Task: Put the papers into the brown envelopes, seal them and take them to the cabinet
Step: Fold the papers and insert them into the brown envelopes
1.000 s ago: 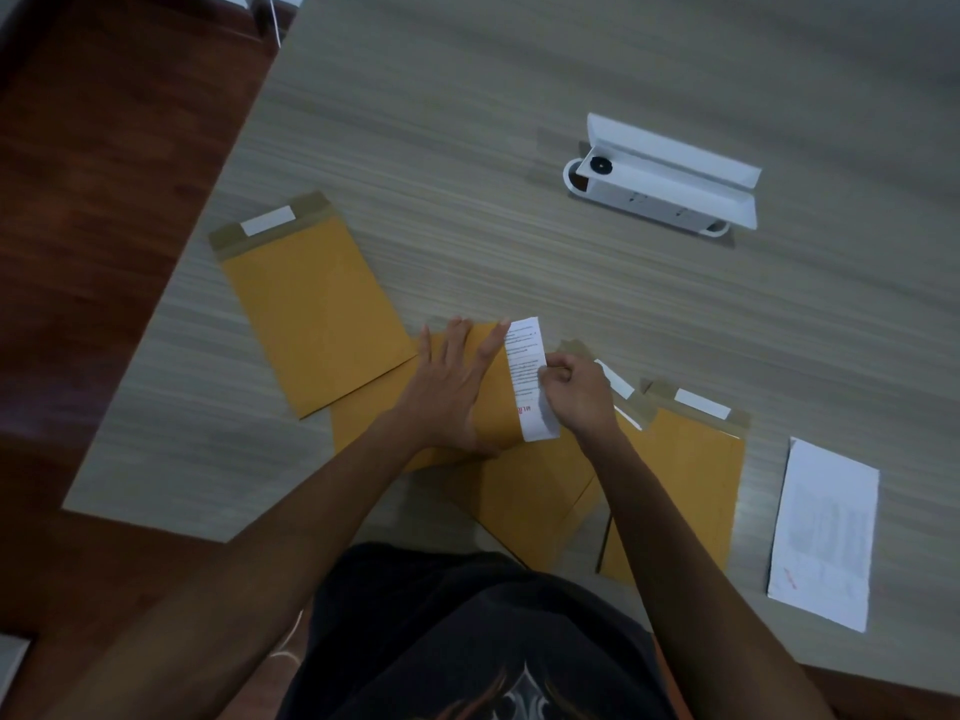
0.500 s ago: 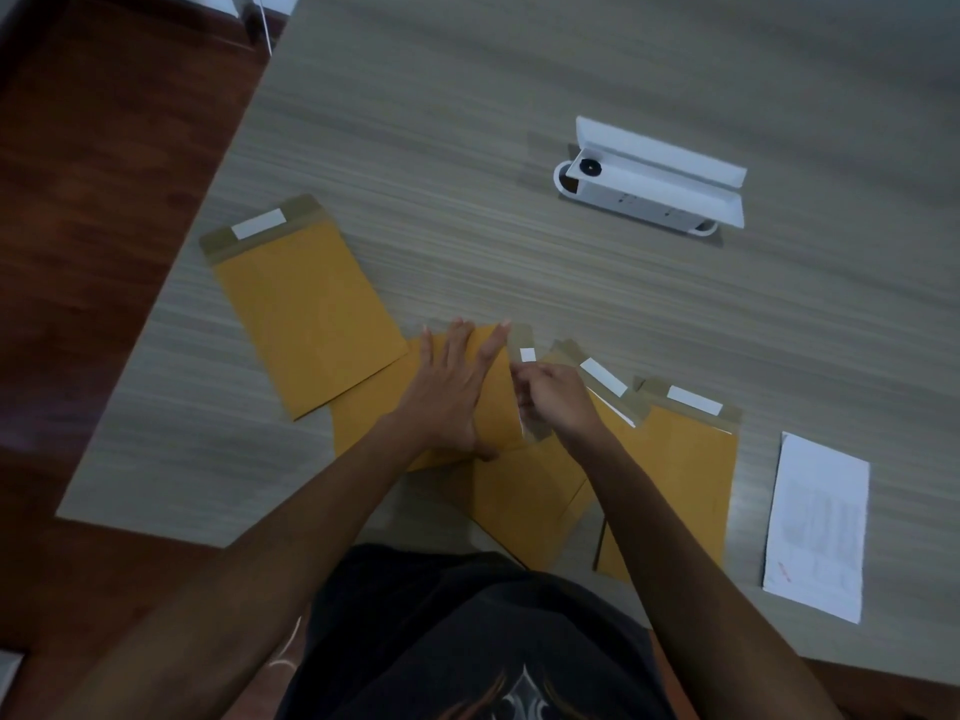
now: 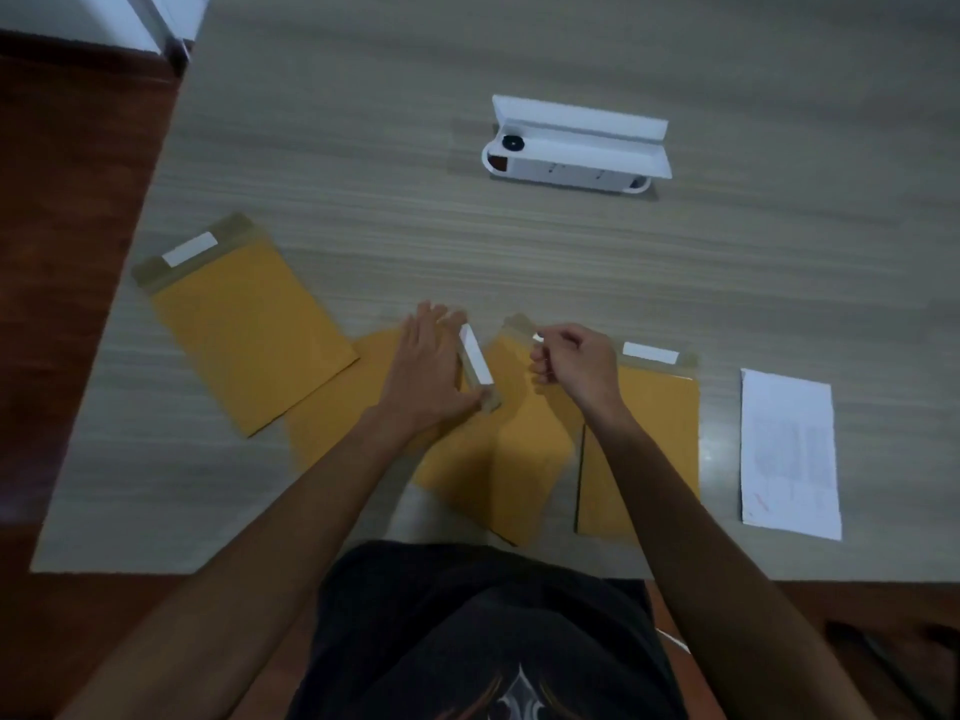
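Under the left hand (image 3: pixel 434 374), palm flat, fingers spread, lies the middle brown envelope (image 3: pixel 363 397), pinned so its flap (image 3: pixel 475 363) can be worked; white adhesive strip showing. Right hand (image 3: pixel 576 363), just beside, is pinched shut on a small white sliver (image 3: pixel 537 336), likely peeled strip backing, though too small to tell. Beyond the right hand: two more envelopes overlapping (image 3: pixel 524 459) (image 3: pixel 649 439), then a folded paper (image 3: pixel 787 454) near the table's (image 3: pixel 363 148) front edge. Well left, a fourth envelope (image 3: pixel 244 335). Far side open except a white device (image 3: pixel 576 148).

Four brown envelopes (image 3: pixel 249 330) flat on table, flaps open; folded white paper (image 3: pixel 789 454) at right
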The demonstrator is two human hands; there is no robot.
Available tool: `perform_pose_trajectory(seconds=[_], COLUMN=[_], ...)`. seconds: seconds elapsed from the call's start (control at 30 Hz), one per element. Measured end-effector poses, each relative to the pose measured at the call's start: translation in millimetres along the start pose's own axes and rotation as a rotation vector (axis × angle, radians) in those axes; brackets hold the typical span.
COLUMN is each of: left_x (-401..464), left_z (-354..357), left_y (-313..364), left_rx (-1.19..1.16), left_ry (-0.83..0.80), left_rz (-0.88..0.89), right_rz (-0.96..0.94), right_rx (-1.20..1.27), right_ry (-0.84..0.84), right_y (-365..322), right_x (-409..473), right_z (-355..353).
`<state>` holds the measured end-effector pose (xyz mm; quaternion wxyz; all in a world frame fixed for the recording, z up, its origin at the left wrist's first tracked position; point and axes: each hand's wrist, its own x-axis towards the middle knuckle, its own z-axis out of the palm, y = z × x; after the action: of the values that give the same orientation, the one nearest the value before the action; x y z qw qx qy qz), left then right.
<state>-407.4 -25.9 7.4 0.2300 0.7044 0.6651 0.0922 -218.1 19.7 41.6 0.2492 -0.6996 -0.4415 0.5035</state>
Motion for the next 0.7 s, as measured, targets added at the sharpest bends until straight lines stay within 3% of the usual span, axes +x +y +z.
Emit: perform_pose_trajectory(seconds=[0.07,0.17,0.4,0.53,0.7], left_x=[5,18,40,43,46], left_z=[3,17,72,101,137], left_y=[22,66,184,254,318], left_rx=[-0.053,-0.066,-0.14,-0.198,-0.373], left_ry=[0.092,0.104,-0.054,-0.2,-0.289], left_rz=[0.038,0.139,0.308,0.213,-0.067], right_rz=[0.007,0.027,0.152,0.18,0.251], right_rx=[-0.026,-0.072,-0.201,-0.265,-0.345], right_ry=[0.077,0.223,0.416,0.509,0.529], right_y=[9,33,101,142,183], right_x=[0,-2,-17,-17,-11], right_z=[-25,-69,-178,-235,-296])
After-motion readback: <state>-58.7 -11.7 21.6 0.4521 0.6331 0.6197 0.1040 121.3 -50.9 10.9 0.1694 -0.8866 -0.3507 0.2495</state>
